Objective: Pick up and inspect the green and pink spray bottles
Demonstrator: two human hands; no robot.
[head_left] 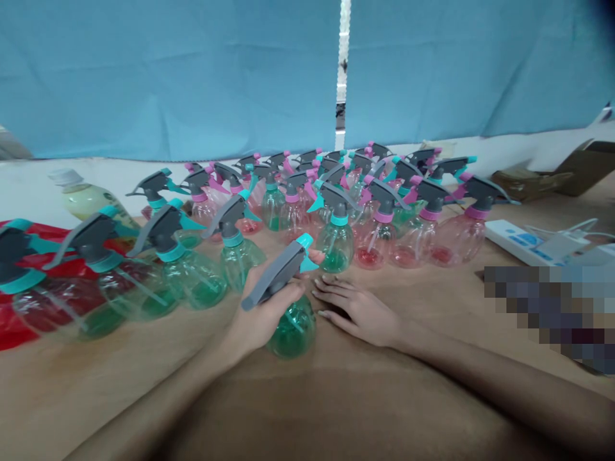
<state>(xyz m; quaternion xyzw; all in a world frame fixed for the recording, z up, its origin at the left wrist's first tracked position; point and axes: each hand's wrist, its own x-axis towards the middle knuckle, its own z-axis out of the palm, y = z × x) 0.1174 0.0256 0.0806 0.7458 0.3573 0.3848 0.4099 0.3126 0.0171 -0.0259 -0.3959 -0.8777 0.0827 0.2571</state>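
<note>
My left hand (269, 314) is wrapped round the neck of a green spray bottle (293, 330), just under its grey and turquoise trigger head. The bottle is slightly tilted, with green liquid low inside. My right hand (360, 310) lies palm down on the table to the right of that bottle, fingers stretched out and holding nothing. Just beyond my hands stands another green spray bottle (336, 246). To its right are pink spray bottles (373, 246) with a little red liquid. More green spray bottles (195, 282) line the left side.
Many more spray bottles crowd the back of the brown table (298, 416). A bottle with a white cap (91, 198) leans at the left behind a red plastic bag (19, 326). At the right lies a white power strip (519, 243) with cables. A blue sheet (216, 77) hangs behind.
</note>
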